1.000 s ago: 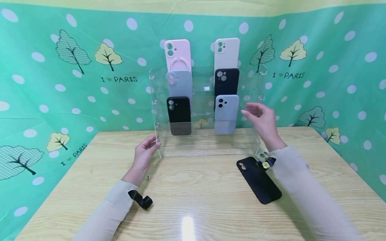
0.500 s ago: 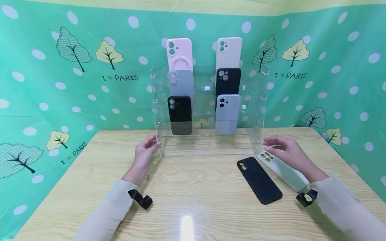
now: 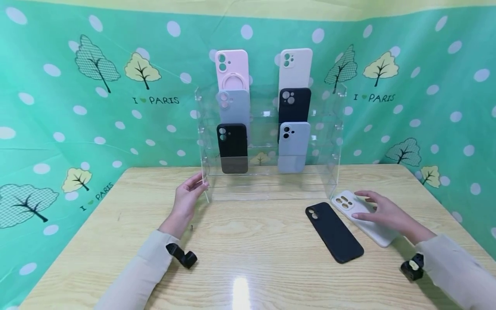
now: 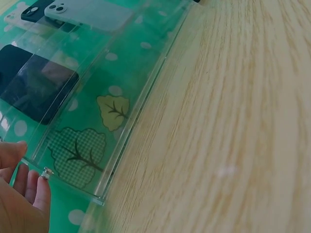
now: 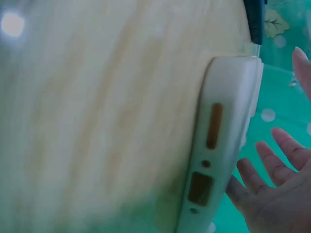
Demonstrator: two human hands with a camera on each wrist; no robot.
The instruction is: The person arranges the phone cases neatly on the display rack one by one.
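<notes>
My left hand (image 3: 186,199) pinches the left side edge of a clear acrylic display stand (image 3: 265,193). In the left wrist view its thumb and fingers (image 4: 43,194) lie on either side of the clear panel. My right hand (image 3: 387,214) hovers over a white phone case (image 3: 372,230) lying on the table, thumb and fingers spread apart around its width. The right wrist view shows the case's end with its port cutouts beside the spread fingers (image 5: 252,177). A black phone case (image 3: 335,232) lies just left of the white one.
The stand carries two columns of cases: pink (image 3: 232,64), pale blue (image 3: 234,105) and black (image 3: 232,144) on the left; white (image 3: 295,66), black (image 3: 294,105) and light blue (image 3: 293,146) on the right. A patterned green cloth (image 3: 116,142) hangs behind the wooden table (image 3: 240,241).
My right hand has come down from beside the light blue case on the stand, moving right and nearer, to over the white case. The left hand keeps its hold.
</notes>
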